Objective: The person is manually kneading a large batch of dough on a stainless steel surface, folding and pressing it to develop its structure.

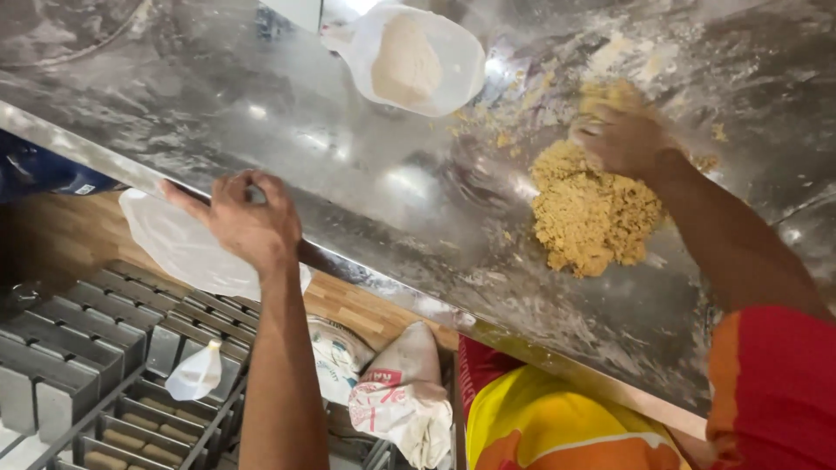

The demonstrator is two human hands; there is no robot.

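Right hand [623, 135] fingertips — buried in crumbly dough [588, 213]

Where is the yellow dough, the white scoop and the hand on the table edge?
Dough [588, 213], head view, middle of the crumbly yellow heap.
Scoop [414, 61], head view, the flour-filled bowl of it.
Left hand [248, 222], head view, back of the hand gripping the steel table's edge.
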